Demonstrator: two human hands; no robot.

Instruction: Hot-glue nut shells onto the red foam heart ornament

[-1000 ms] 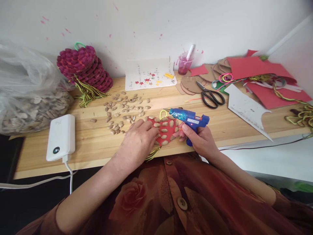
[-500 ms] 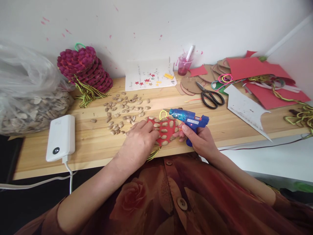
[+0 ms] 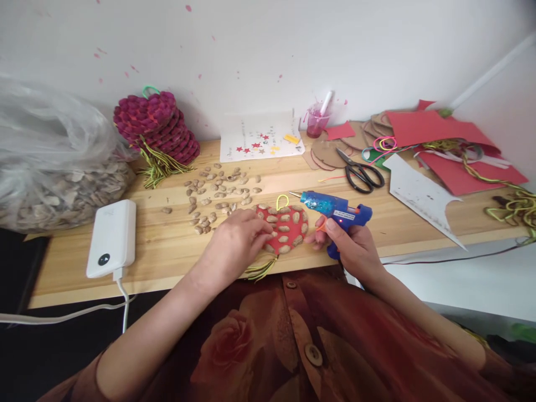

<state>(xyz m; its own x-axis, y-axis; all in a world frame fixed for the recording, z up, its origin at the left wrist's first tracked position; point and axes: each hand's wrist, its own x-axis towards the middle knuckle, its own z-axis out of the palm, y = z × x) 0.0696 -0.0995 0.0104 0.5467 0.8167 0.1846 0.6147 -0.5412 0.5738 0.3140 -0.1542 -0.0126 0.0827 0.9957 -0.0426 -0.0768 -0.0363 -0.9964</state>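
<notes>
A red heart-shaped piece [image 3: 295, 230] lies flat on the wooden table near its front edge, with rows of peanuts [image 3: 284, 229] on it. It has a yellow cord loop [image 3: 282, 201] at the top and a green-yellow tassel [image 3: 263, 269] at the bottom. My left hand [image 3: 237, 240] is over the heart's left side, fingers pinched on a peanut [image 3: 273, 234] at its surface; the fingers partly cover that side. In my right hand [image 3: 354, 245] is a blue hot glue gun [image 3: 324, 204], fingers at its orange trigger. Its nozzle points left, above the heart's upper right.
Loose peanuts [image 3: 220, 188] are scattered left of the heart. A white power bank [image 3: 112, 237] and a plastic bag of peanuts [image 3: 71, 190] stand farther left. Black scissors [image 3: 362, 174], a paint cup [image 3: 317, 121], red card [image 3: 439, 131] and a white card piece [image 3: 422, 195] lie behind and right.
The glue gun has moved right, away from the heart, uncovering its right side. My left hand has drawn slightly left, showing more of the heart. The camera view has shifted a little.
</notes>
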